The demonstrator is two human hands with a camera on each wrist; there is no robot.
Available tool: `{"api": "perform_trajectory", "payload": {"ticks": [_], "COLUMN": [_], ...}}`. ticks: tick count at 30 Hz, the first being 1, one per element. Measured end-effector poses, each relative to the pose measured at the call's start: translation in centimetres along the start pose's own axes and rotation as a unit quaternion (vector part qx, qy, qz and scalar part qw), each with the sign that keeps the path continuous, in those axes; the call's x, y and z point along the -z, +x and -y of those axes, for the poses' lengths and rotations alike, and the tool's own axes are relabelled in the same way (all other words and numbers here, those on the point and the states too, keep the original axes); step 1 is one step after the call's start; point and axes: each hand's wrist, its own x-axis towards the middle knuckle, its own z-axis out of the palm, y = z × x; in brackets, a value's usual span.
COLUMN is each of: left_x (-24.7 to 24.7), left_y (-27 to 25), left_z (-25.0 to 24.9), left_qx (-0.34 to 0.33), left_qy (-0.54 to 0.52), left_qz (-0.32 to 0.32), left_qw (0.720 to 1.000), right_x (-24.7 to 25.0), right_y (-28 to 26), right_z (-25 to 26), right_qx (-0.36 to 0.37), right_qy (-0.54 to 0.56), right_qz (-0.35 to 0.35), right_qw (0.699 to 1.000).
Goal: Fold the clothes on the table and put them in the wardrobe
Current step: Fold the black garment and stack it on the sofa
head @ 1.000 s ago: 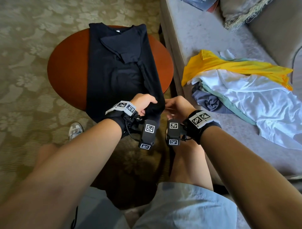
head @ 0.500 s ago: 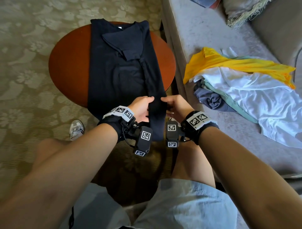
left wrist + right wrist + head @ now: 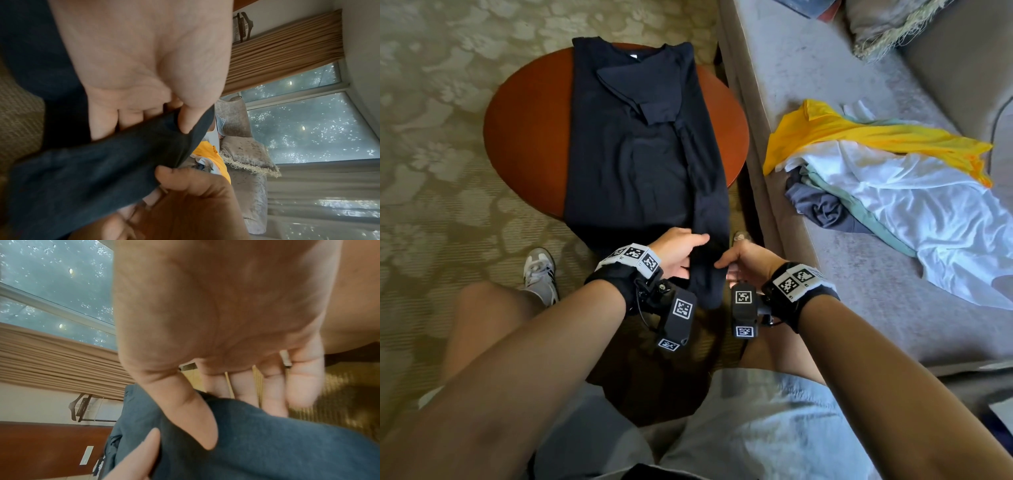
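Dark navy cotton T-shirt (image 3: 640, 147) on round reddish wooden table (image 3: 524, 137): sides folded, lengthwise fold pending. Left hand (image 3: 678, 250), right hand (image 3: 743, 260) pinch hem, seemingly. Heap of unfolded clothes (image 3: 893, 178) right of table untouched.

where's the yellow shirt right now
In the head view, the yellow shirt lies at right on the grey sofa, topping the pile of white clothes.

The right hand (image 3: 216, 318) fills the upper frame, palm toward the camera. Its thumb presses onto the dark blue garment (image 3: 257, 443) while the fingers (image 3: 302, 386) reach behind the fabric's edge. A fingertip of the left hand (image 3: 139, 456) touches the cloth from below. A window (image 3: 51, 280) and pleated curtain (image 3: 51, 361) show behind.
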Motion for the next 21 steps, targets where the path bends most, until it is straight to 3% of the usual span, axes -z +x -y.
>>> {"api": "perform_trajectory", "payload": {"ticks": [6, 11, 14, 17, 21], "left_x": [0.2, 0.9, 2.4, 3.5, 3.7], "left_y": [-0.2, -0.6, -0.7, -1.3, -1.6], "left_z": [0.7, 0.5, -1.4, -4.3, -7.5], "left_qx": [0.068, 0.102, 0.114, 0.129, 0.099], "left_qy": [0.018, 0.236, 0.290, 0.277, 0.243], "left_qz": [-0.002, -0.030, -0.027, -0.005, 0.018], "left_qw": [0.998, 0.966, 0.950, 0.952, 0.965], "right_x": [0.4, 1.0, 0.7, 0.7, -1.1], "right_y": [0.4, 2.2, 1.2, 1.1, 1.0], "right_z": [-0.7, -1.2, 0.5, 3.6, 8.1], "right_qx": [-0.055, -0.083, -0.025, 0.088, 0.202], "right_qy": [-0.093, -0.222, -0.171, -0.061, 0.024], "right_qz": [0.018, -0.011, -0.107, -0.205, -0.206], "right_qw": [0.994, 0.971, 0.979, 0.973, 0.957]}}
